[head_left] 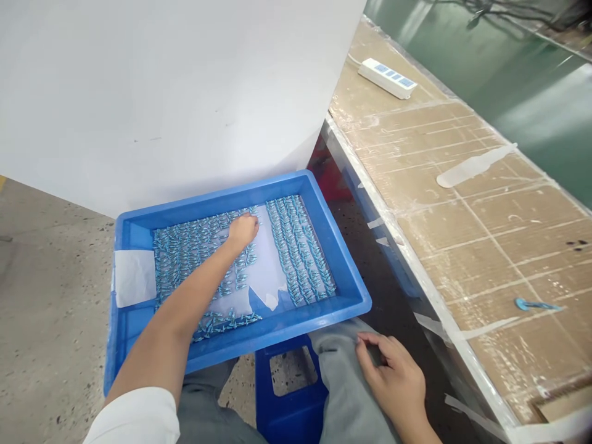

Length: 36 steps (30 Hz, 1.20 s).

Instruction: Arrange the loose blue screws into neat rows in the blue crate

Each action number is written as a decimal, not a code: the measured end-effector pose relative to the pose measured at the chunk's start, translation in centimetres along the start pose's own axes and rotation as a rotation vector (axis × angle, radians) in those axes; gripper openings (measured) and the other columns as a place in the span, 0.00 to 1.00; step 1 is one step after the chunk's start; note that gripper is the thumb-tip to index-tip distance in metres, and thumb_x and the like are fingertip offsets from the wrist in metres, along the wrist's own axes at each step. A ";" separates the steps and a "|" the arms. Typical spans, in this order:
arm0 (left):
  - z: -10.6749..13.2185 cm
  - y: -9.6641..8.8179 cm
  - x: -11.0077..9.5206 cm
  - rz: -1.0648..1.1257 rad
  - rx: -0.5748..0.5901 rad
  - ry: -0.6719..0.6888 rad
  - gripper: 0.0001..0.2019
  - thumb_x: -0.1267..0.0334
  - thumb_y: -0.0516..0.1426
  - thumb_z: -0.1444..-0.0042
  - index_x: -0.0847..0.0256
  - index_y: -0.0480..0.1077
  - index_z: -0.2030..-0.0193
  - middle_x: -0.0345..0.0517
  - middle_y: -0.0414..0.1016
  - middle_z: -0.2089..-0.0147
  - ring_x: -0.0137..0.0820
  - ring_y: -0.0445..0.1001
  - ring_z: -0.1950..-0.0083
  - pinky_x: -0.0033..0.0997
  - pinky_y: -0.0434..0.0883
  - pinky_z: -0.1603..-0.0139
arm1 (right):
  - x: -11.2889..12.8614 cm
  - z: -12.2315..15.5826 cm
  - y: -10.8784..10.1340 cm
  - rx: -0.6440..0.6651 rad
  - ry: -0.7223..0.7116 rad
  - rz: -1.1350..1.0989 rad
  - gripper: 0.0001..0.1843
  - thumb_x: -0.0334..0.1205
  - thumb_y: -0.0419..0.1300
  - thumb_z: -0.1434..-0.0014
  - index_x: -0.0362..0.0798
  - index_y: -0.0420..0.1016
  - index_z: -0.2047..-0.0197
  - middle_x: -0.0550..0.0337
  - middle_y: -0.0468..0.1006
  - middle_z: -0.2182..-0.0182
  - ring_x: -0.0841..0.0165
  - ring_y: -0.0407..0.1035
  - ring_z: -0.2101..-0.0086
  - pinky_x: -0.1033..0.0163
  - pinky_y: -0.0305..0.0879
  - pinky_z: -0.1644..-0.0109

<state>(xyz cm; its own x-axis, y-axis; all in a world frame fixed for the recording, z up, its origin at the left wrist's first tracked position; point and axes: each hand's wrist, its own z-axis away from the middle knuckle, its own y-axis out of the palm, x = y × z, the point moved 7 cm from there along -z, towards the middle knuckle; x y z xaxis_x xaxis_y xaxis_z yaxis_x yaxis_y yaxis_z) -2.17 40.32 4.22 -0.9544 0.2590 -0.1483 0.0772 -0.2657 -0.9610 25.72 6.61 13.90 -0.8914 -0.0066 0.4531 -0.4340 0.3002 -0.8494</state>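
Observation:
A blue plastic tray point(351, 290) sits in front of me on a blue stool, lined with white sheets that carry rows of several small blue parts point(300, 250). My left hand point(242, 230) reaches into the tray, fingers curled down onto the parts near the tray's far middle; what they pinch is hidden. My right hand point(393, 373) rests on my grey trouser leg at the lower right, fingers bent and pinching the fabric. One small blue part point(534, 304) lies alone on the bench at the right.
A cardboard-covered bench point(462, 216) taped with clear film runs along the right, with a white power strip point(387, 78) at its far end. A large white board point(161, 92) stands behind the tray. Speckled concrete floor lies at the left. The blue stool point(287, 394) shows between my knees.

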 end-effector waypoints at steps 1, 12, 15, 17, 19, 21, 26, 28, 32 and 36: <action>0.2 0.0 -0.2 -0.009 0.016 0.008 0.16 0.63 0.50 0.36 0.60 0.78 0.52 0.55 0.77 0.49 0.40 0.76 0.50 0.38 0.72 0.47 | 0.0 0.0 0.0 -0.002 -0.001 0.001 0.05 0.41 0.61 0.37 0.51 0.77 0.61 0.64 0.78 0.71 0.70 0.68 0.73 0.63 0.66 0.67; 1.1 1.0 -0.8 0.016 0.098 0.023 0.18 0.67 0.50 0.39 0.57 0.77 0.47 0.52 0.76 0.45 0.39 0.76 0.47 0.36 0.71 0.45 | 0.0 -0.1 -0.1 -0.003 0.012 -0.016 0.05 0.40 0.61 0.38 0.51 0.78 0.62 0.63 0.79 0.71 0.70 0.69 0.73 0.64 0.66 0.68; 1.1 1.2 -0.8 0.019 0.081 0.090 0.18 0.67 0.50 0.39 0.58 0.77 0.48 0.53 0.75 0.45 0.40 0.75 0.46 0.37 0.71 0.45 | 0.0 -0.1 -0.2 -0.007 0.015 -0.014 0.06 0.41 0.60 0.37 0.50 0.78 0.62 0.62 0.79 0.71 0.70 0.68 0.74 0.63 0.66 0.68; 1.2 1.4 -0.9 0.004 0.074 0.146 0.17 0.66 0.50 0.38 0.58 0.78 0.50 0.53 0.75 0.46 0.41 0.75 0.47 0.38 0.71 0.47 | -0.1 -0.1 -0.3 -0.004 0.018 -0.013 0.06 0.41 0.60 0.37 0.50 0.78 0.62 0.62 0.79 0.71 0.69 0.69 0.73 0.63 0.66 0.69; 1.3 1.7 -0.9 -0.009 0.067 0.182 0.15 0.65 0.51 0.37 0.59 0.78 0.51 0.54 0.76 0.48 0.41 0.76 0.49 0.38 0.71 0.48 | -0.1 -0.1 -0.2 0.002 0.021 -0.015 0.07 0.42 0.60 0.37 0.51 0.78 0.62 0.62 0.79 0.71 0.69 0.69 0.73 0.63 0.67 0.69; 1.5 1.8 -0.8 -0.005 0.059 0.199 0.14 0.64 0.52 0.37 0.58 0.78 0.52 0.53 0.76 0.48 0.40 0.76 0.50 0.38 0.71 0.48 | -0.1 -0.2 -0.2 0.004 0.025 -0.016 0.07 0.42 0.60 0.37 0.51 0.78 0.62 0.62 0.79 0.71 0.69 0.69 0.73 0.63 0.67 0.69; 2.2 1.8 -1.2 0.037 0.026 0.246 0.14 0.63 0.53 0.36 0.56 0.77 0.49 0.50 0.76 0.48 0.38 0.77 0.50 0.37 0.71 0.46 | 0.2 -0.3 -0.3 -0.002 0.026 -0.013 0.06 0.42 0.60 0.37 0.51 0.78 0.63 0.62 0.79 0.71 0.70 0.69 0.74 0.63 0.66 0.69; 2.3 1.8 -1.5 0.060 0.007 0.266 0.14 0.63 0.53 0.36 0.56 0.77 0.49 0.50 0.76 0.48 0.37 0.76 0.49 0.37 0.70 0.45 | 0.3 -0.3 -0.3 -0.010 0.020 -0.007 0.06 0.41 0.60 0.38 0.51 0.78 0.63 0.63 0.79 0.71 0.70 0.69 0.73 0.64 0.66 0.69; 1.9 2.1 -1.5 0.071 -0.004 0.280 0.14 0.65 0.52 0.36 0.56 0.78 0.52 0.48 0.77 0.49 0.36 0.76 0.50 0.36 0.70 0.45 | 0.4 -0.4 -0.3 -0.022 0.008 -0.014 0.05 0.40 0.61 0.38 0.51 0.77 0.62 0.64 0.79 0.72 0.71 0.69 0.73 0.64 0.66 0.68; 2.2 1.9 -1.8 0.036 0.011 0.307 0.14 0.66 0.51 0.35 0.56 0.78 0.53 0.48 0.78 0.51 0.35 0.75 0.50 0.36 0.69 0.46 | 0.4 -0.4 -0.3 -0.025 0.013 -0.014 0.05 0.40 0.60 0.38 0.51 0.78 0.62 0.63 0.79 0.71 0.71 0.69 0.73 0.64 0.66 0.68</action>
<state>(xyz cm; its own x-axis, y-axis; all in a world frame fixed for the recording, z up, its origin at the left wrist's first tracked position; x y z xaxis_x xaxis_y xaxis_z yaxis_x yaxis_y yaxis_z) -0.90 37.35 3.22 -0.8192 0.5174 -0.2473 0.1046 -0.2892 -0.9515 25.58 6.88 14.41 -0.8835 0.0010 0.4685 -0.4429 0.3241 -0.8359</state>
